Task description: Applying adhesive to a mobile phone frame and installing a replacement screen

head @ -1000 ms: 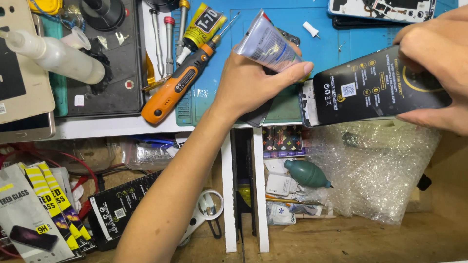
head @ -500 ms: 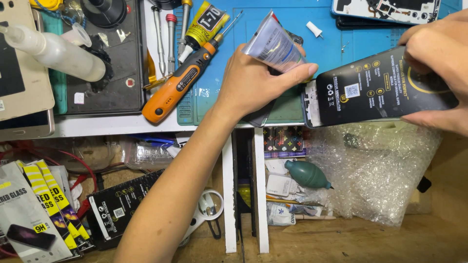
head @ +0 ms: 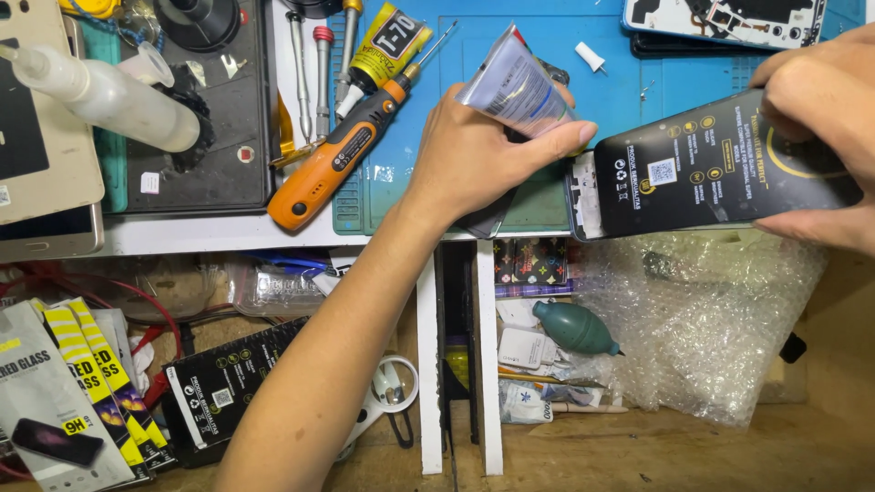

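Little has shifted since a moment ago: both hands keep their holds, and the black box sits at nearly the same slant as before.

Seen from above, the person's left hand [head: 483, 150] is closed around a shiny silvery-blue pouch [head: 516, 87], thumb stretched along its lower edge, fingers curled underneath, so the pouch stands tilted above the blue cutting mat [head: 629, 100]. A dark flat object lies under this hand, but what it is cannot be told.

The right hand [head: 820, 137] grips the far end of a long black box [head: 720, 169] with white print, fingers wrapped over its top edge. The box's open end, showing a pale inner tray, points at the left hand and stops just beside the thumb tip.

Taking the black box as the landmark: the pouch is just beyond its open end; an orange electric screwdriver [head: 342, 164] lies farther out past the left hand, near a yellow glue tube [head: 387, 46] on the desk [head: 182, 239]. Bubble wrap [head: 702, 319] lies directly below the box, with a green rubber air blower [head: 574, 328] next to it.
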